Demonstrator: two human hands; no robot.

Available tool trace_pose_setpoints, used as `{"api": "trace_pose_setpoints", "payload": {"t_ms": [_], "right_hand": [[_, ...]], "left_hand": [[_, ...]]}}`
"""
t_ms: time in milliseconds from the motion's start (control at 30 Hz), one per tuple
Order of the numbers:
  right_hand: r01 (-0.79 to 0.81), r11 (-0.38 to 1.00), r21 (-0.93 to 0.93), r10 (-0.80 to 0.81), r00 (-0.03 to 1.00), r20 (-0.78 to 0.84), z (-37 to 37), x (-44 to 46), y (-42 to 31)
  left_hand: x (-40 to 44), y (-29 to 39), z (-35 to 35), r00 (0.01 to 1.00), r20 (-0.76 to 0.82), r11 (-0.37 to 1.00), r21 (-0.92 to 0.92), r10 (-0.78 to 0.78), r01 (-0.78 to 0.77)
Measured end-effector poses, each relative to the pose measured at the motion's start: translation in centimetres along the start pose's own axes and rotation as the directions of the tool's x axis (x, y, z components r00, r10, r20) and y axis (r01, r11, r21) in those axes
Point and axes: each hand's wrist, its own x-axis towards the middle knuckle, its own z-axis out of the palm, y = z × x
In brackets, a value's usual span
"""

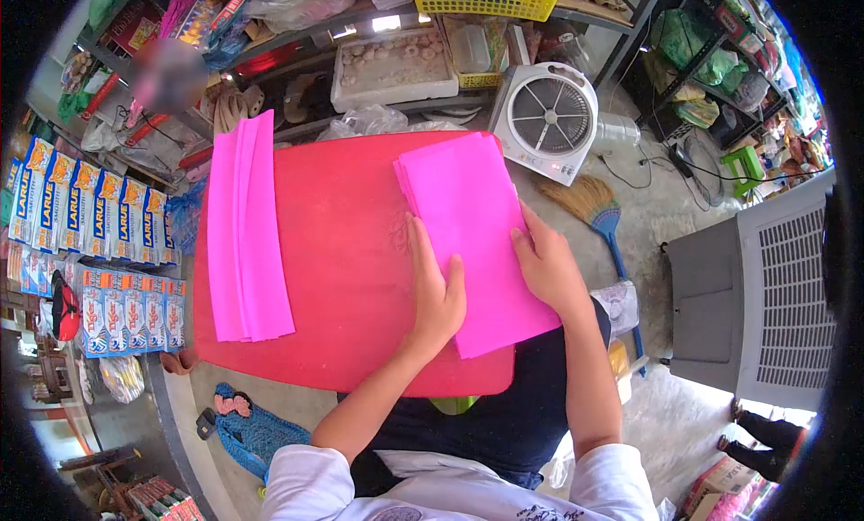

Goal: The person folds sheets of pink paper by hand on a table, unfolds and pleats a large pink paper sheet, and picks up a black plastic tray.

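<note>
White fan [551,116] near straw broom [594,206]

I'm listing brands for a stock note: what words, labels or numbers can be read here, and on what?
"LARUE", with "SMOOTH" beneath: the upper row of cartons at the left.
"Tiger": the lower row of cartons.
Too small or blurred to read in full: the print on the white shirt, the fan label, and the box at the lower right.
No lettering shows on the pink stack.

Bright, soft light overall. Fingers [423,251] fairly sharp. Grey concrete floor [666,413] glaring pale, lower right of fingers. Fisheye bends edges into black corners. Smeared round patch [168,76], far upper left of fingers.
</note>
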Motion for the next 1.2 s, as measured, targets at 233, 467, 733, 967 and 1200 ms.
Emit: {"api": "trace_pose_setpoints", "payload": {"t_ms": [233, 467, 733, 967, 1200], "right_hand": [[0.106, 0.988, -0.116, -0.111, 0.993, -0.04, 1.2, -0.1, 1.2], [0.127, 0.98, -0.15, -0.132, 0.991, -0.021, 1.4, 0.1, 1.4], [0.187, 0.966, -0.178, -0.197, 0.98, -0.039, 1.6, 0.2, 2.0], [0.135, 0.99, -0.052, -0.141, 0.981, -0.134, 0.1, -0.4, 0.1], [0.179, 0.984, 0.015, -0.173, 0.965, -0.195, -0.4, -0.6, -0.6]], "left_hand": [[-0.3, 0.3, -0.4, 0.999, 0.054, 0.996, -0.092, -0.004, 0.008], [-0.4, 0.1, -0.2, 0.998, 0.044, 0.997, -0.066, 0.037, -0.034], [-0.5, 0.5, -0.2, 0.999, -0.043, 0.998, -0.064, 0.027, -0.03], [0.2, 3.3, -12.2, 0.939, -0.309, 0.951, 0.304, 0.152, -0.054], [-2.0, -7.5, -28.4, 0.921, -0.389, 0.559, 0.769, 0.024, 0.31]]}}
